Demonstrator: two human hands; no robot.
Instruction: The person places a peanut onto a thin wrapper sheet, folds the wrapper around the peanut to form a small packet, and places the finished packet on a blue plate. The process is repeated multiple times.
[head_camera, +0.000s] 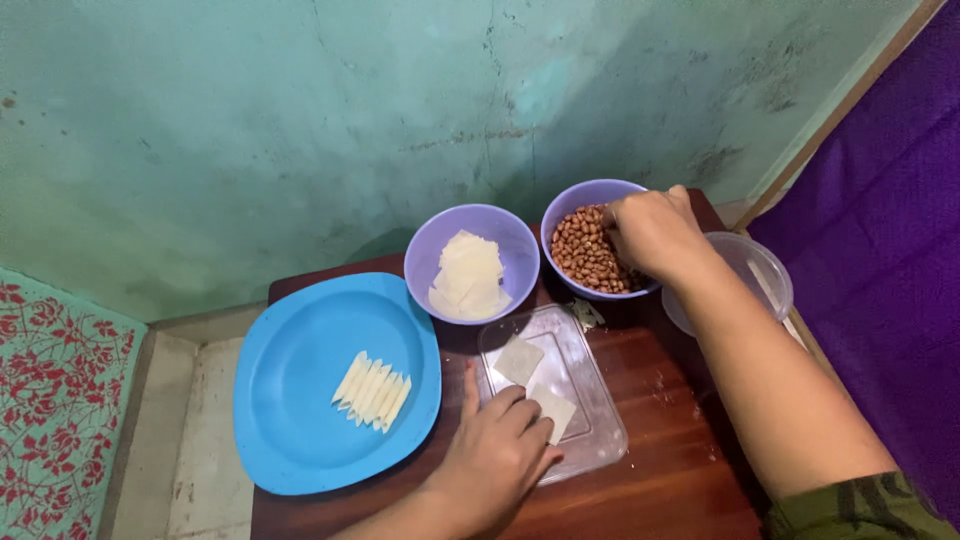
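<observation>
Looking down from the head camera, two purple bowls stand side by side at the back of a small wooden table (660, 480): the left bowl (471, 262) holds a stack of pale square wrappers, and the right bowl (592, 250) is filled with brown peanuts (582, 250). One blue plate (300, 400) lies at the left, and on it sits a tight row of about six rolled wrappers (372, 390), laid side by side and touching. One clear plastic lid (570, 385) lies flat in the middle with two loose square wrappers on it, the farther one (518, 360) free of any finger, the nearer one (556, 412) partly under the left hand (495, 455). That hand rests on the lid with its fingers curled and its fingertips pressing the nearer wrapper's edge, thumb stretched out along the lid's left rim. The right hand (650, 232) reaches into the peanut bowl, fingers bunched down among the nuts; whether any are pinched cannot be told. One more clear round container (750, 270) sits just right of that bowl, partly behind the forearm.
</observation>
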